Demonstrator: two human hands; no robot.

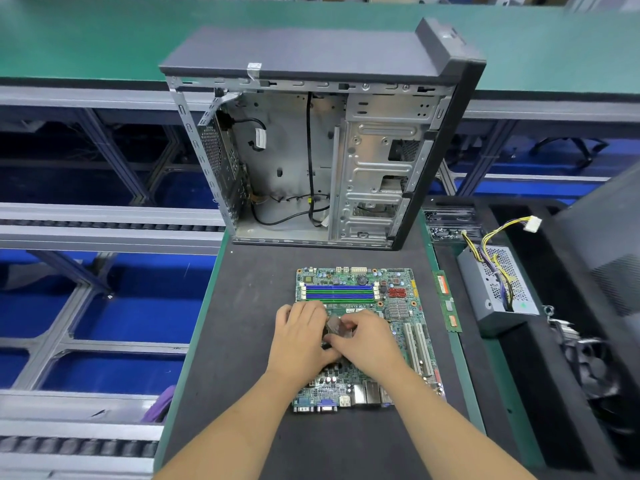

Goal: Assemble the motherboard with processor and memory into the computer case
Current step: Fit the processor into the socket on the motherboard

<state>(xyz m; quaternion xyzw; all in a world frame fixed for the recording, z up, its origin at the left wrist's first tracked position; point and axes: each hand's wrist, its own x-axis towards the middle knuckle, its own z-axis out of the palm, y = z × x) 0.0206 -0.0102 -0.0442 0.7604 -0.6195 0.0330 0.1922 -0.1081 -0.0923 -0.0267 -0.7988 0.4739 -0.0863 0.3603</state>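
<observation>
Now both hands, left hand (300,337) and right hand (367,337), curl fingers around the processor socket (337,328) on the motherboard (360,299), likely seating the processor; memory comes next.

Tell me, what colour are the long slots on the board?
Blue and green memory slots, clearest in the head view.

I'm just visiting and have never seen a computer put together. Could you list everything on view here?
computer case: one, black outside, bare metal inside, standing open at the far end of the mat
motherboard: one, green, flat on the dark mat in front of the case
memory sticks: two, green, in a row right of the motherboard
power supply: one, grey box with yellow and black wires, far right
cooling fan: one, black, below the power supply
left hand: on the middle of the motherboard
right hand: beside it, fingers on a small metal part there
</observation>
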